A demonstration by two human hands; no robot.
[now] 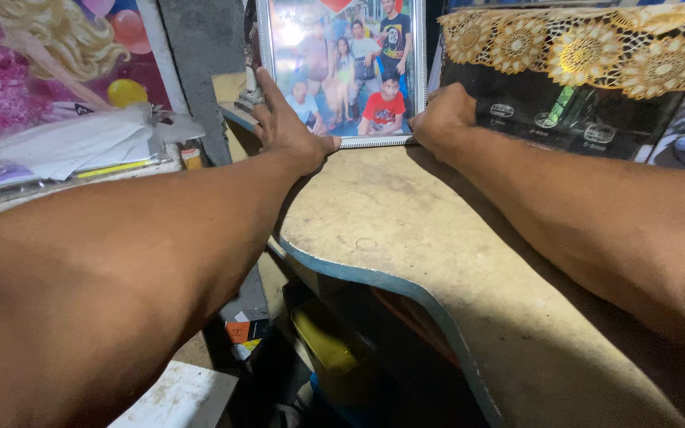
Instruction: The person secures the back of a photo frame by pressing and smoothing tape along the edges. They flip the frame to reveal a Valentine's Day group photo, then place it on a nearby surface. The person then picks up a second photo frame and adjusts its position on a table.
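Photo frame, rectangular, with a thin silver-white border and a glossy colour picture of a group of people (342, 71), stands upright at the back edge of the worn beige bench with a chipped blue rim (406, 238). It seems to lean against the dark wall behind it, but the contact is hidden.

The left hand (287, 127) presses on the lower left corner of the frame; its fingers (267, 89) are spread apart, the index finger lies up along the left border and the thumb runs along the bottom edge. The right hand (441, 119) is at the lower right corner with the fingers curled together into a loose fist; whether they really clamp the border I cannot tell, because the knuckles hide it.

Just to the right stands a dark black appliance (572, 119) covered by a yellow crocheted lace cloth (588, 47). To the left is a pile of papers and plastic sheets (65, 147) under a pink poster (33, 55). Below the bench a yellow container (323, 341) is visible.

I judge that the frame could tip forward or slide off the bench, because it is held only at its bottom corners and the surface looks smooth and dusty.
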